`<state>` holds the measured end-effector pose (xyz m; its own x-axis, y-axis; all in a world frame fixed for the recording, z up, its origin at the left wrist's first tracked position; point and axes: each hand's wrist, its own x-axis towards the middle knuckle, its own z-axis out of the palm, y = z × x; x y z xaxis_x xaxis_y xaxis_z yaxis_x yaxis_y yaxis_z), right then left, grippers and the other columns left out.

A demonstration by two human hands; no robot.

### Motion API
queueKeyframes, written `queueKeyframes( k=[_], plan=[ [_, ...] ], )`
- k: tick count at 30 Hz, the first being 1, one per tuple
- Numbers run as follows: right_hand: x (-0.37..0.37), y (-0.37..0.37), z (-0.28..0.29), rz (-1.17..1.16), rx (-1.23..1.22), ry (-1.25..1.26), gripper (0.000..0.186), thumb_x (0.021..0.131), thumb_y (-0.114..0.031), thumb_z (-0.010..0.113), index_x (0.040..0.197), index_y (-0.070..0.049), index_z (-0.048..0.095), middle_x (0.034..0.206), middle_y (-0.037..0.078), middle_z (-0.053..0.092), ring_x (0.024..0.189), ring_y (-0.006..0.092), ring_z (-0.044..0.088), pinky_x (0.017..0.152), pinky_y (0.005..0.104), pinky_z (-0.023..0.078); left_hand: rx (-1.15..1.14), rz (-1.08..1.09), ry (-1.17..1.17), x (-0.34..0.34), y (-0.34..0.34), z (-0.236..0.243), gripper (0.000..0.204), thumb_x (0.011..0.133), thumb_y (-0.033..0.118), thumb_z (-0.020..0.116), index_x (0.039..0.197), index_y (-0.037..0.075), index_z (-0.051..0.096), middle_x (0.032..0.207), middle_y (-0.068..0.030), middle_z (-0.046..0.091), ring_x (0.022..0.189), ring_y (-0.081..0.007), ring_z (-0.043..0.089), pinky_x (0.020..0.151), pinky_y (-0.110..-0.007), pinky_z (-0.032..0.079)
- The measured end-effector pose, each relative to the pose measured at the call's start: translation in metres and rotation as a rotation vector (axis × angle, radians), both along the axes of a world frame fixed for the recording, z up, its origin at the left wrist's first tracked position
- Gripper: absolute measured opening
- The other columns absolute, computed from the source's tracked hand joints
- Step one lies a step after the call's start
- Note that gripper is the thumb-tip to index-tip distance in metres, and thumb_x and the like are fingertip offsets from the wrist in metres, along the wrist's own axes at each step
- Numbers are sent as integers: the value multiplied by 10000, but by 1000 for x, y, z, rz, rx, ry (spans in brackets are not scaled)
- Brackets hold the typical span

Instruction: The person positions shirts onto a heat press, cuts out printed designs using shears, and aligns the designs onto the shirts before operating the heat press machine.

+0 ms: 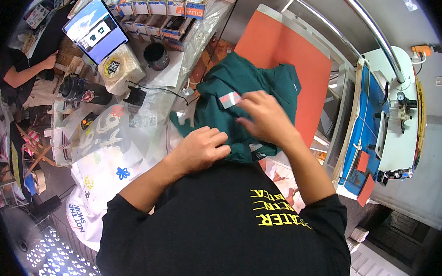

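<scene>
A dark green garment (224, 73) lies bunched on an orange-red padded board (309, 82), with a small white-and-red label (228, 101) on it. My left hand (202, 146) has its fingers curled on the garment's near-left edge, and the fabric under them is mostly hidden. My right hand (264, 119) is over the cloth just right of the label, fingers bent but apart, thumb separated below, its fingertips at the label's right edge.
Left stand a tablet (94, 31), black mug (156, 58), dark bottle (83, 91), cardboard bins (167, 25) and printed plastic bags (104, 172). Another person's arm (24, 75) is at far left. A white press machine (398, 147) with a metal rail (376, 36) stands right.
</scene>
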<state>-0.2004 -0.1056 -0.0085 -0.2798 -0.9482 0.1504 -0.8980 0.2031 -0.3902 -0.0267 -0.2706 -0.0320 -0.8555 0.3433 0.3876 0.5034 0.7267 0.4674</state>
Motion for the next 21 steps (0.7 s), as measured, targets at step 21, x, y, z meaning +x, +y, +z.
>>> queueKeyframes(
  k=[21],
  plan=[
    [-36, -22, -60, -750, -350, -1058, 99, 848, -15, 619, 930, 9, 669, 775, 50, 659, 659, 115, 615, 625, 259, 510, 186, -44, -134, 29, -6, 37, 275, 544, 45, 666, 704, 72, 444, 732, -72, 452, 688, -262, 545, 589, -380, 454]
  ],
)
